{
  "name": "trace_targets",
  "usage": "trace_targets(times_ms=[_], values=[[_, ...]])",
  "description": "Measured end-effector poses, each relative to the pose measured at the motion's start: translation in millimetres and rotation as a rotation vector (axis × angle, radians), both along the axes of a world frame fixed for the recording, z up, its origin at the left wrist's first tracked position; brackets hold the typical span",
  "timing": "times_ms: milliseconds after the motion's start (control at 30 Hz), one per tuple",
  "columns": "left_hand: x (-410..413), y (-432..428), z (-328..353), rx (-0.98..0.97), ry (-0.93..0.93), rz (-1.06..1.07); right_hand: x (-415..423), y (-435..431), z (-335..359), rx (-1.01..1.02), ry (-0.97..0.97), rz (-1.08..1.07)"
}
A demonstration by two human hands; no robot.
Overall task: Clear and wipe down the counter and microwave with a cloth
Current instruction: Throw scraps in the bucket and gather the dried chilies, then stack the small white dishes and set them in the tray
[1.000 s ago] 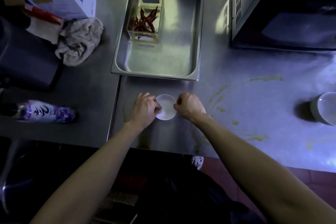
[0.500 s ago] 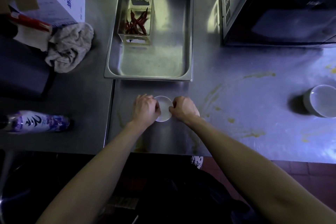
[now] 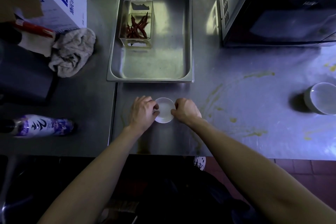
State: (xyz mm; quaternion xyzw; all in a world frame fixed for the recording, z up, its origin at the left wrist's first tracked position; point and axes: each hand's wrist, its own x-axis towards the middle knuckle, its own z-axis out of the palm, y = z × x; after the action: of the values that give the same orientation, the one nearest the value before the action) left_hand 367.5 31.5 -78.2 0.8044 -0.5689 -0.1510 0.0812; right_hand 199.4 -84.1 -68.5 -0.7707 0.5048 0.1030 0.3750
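Steel desk (image 3: 236, 123) streaked with yellow smears (image 3: 212, 94). Microwave (image 3: 280, 14) back right. Metal tray (image 3: 154, 67) back centre. Crumpled cloth (image 3: 72, 51) far left, beside box (image 3: 67, 0). Left hand (image 3: 143, 112) and right hand (image 3: 187, 111), fingers curled, grip opposite edges of small white dish (image 3: 164, 110) near front edge.

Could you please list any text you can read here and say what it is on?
Nothing reads clearly.
Microwave: faint brand on the door, too dim.
White box: large blue print, cut off and blurred.
Bottle: brush-style black mark on purple label, unreadable.
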Motion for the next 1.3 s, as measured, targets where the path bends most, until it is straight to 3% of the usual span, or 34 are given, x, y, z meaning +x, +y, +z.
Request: trace_targets(times_ms=[500, 800, 1033, 1167, 1300], values=[[-1, -2, 2, -0.097, -0.101, -0.269, 4, -1, 5, 0.058, 0.032, -0.064], [-16, -14, 40, -0.242, 0.070, -0.032, -40, -17, 29, 0.043, -0.084, -0.157], [-117, -62, 84, -0.279, 0.142, -0.152, -162, -34, 61, 0.035, -0.231, -0.344], [-229, -101, 103, -0.293, 0.122, -0.274, -290, -40, 82, 0.050, -0.312, -0.560], [-356, -136, 110, -0.252, -0.025, -0.508, -431, -37, 92, 0.005, -0.334, -0.762]])
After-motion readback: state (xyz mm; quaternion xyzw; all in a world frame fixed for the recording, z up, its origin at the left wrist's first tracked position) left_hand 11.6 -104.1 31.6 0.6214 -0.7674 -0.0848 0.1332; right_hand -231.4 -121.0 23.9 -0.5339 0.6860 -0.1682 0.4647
